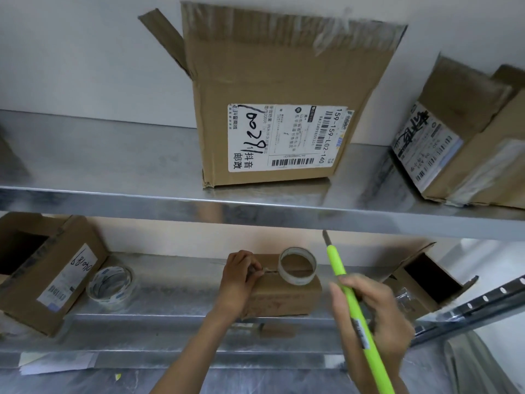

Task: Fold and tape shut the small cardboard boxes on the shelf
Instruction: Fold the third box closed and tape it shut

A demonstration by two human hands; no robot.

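A small closed cardboard box [287, 301] sits on the lower metal shelf [170, 328]. A clear tape roll [297, 266] stands on the box's top, at its right end. My left hand [241, 275] rests on the box's left end, its fingertips pinching down at the top seam beside the roll. My right hand [375, 314] is held in front of the box to the right and grips a bright green utility knife [345, 285], its blade pointing up toward the upper shelf.
A second tape roll [111, 284] lies left of the box. Open boxes stand at far left [42, 268] and right [426, 277] of the lower shelf. On the upper shelf [113, 177] stand a large open box [284, 109] and another box [466, 143].
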